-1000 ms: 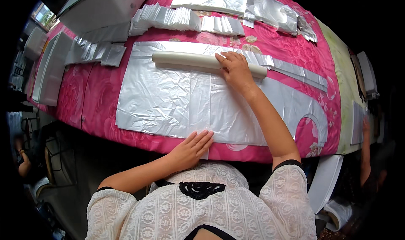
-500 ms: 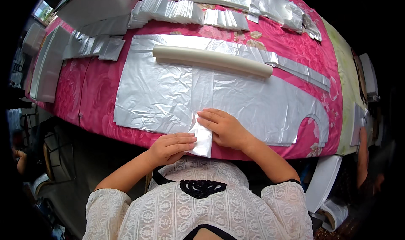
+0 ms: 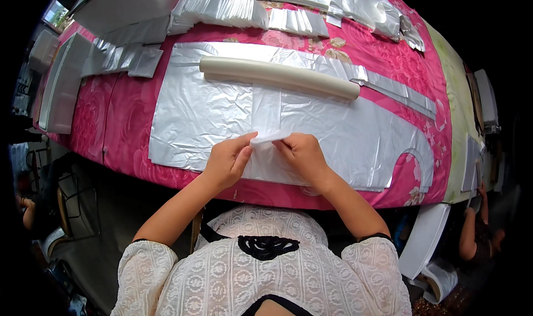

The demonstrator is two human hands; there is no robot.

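Since the frame half a second earlier, a narrow, folded strip of whitish plastic film [image 3: 270, 138] has been raised from the table's near edge and now spans the two hands. The left hand [image 3: 226, 158] pinches its left end; the right hand [image 3: 302, 154] grips the other between thumb and fingers. Beneath them lies a flat stack of silvery, translucent film sheets [image 3: 333, 127], notched by a curve at right. A smooth, cream-coloured cylindrical tube [image 3: 277, 77] rests across its far part. Progress, as judged here: one piece is partly folded, while the stack remains spread flat. Beyond it, a long row of folded white film packets [image 3: 219, 12] and a shorter group of white packets [image 3: 298, 23] appear finished. At left, silvery folded packets [image 3: 145, 62] lie near a shallow, white, rectangular box [image 3: 64, 88] (its contents cannot be made out). A larger white box [image 3: 130, 11] stands behind; its interior is hidden. All rest on a bright pink, floral tablecloth [image 3: 133, 116].
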